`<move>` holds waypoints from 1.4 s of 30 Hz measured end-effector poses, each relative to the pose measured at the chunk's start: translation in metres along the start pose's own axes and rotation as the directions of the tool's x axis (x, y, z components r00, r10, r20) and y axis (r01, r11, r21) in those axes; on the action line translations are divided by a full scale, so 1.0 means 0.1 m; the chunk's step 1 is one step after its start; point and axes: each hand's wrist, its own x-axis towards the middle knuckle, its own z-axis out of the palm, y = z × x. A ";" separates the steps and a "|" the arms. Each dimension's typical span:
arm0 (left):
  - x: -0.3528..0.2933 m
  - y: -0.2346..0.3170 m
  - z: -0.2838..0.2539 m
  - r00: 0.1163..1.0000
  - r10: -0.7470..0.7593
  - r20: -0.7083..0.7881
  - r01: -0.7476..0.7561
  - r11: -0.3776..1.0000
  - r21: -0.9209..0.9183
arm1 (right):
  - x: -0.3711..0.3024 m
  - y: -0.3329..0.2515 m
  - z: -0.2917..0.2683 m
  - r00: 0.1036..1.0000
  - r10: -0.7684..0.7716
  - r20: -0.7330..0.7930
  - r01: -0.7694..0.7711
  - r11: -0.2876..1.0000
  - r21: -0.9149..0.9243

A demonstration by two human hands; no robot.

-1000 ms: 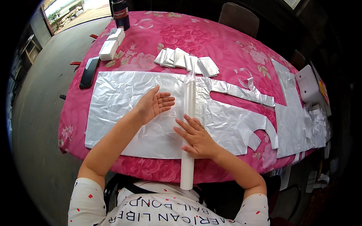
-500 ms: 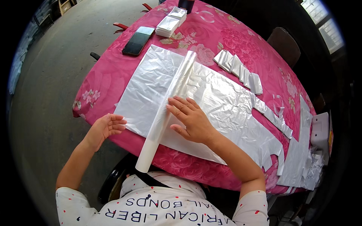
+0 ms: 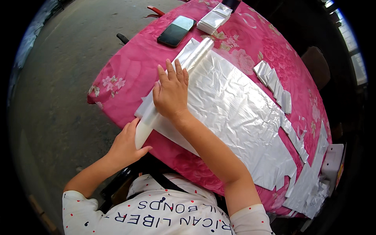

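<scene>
A stack of thin, shiny plastic bags [image 3: 239,113] lies flat on the table, handle cut-outs toward the right. Across its left part rests a long translucent whitish roll of plastic film [image 3: 201,53], slanting from far to near. My right hand [image 3: 172,94] lies flat on the middle of the roll, fingers stretched out. Down at the roll's near end, past the table edge, my left hand [image 3: 127,141] grips it with the thumb on one side and fingers on the other. Only a narrow strip of plastic shows left of the roll.
A pink flowered cloth [image 3: 117,78] covers the table. At the far side are a black phone [image 3: 177,31], a folded bag stack [image 3: 214,17] and a dark cup [image 3: 232,4]. Folded bag bundles [image 3: 274,84] lie at the right, with a white plastic container [image 3: 332,160] beyond the right edge.
The roll has moved left over the bags. My right hand has shifted left and away from me with it. My left hand, free before, now holds the roll's near end.
</scene>
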 end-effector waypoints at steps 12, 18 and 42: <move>-0.04 0.22 0.06 0.615 0.467 0.635 0.703 0.040 -0.710 | -0.42 -0.12 -0.93 0.730 0.517 0.447 -0.276 -0.376 0.885; 0.10 0.60 0.27 0.592 0.205 0.780 0.593 0.545 -0.593 | -0.65 -0.01 -1.33 0.750 0.587 0.305 -0.257 -0.166 0.952; -0.27 0.34 0.73 0.343 0.128 0.931 0.783 0.509 -0.358 | -1.80 1.46 -1.97 0.463 0.879 -0.113 -0.416 0.328 0.848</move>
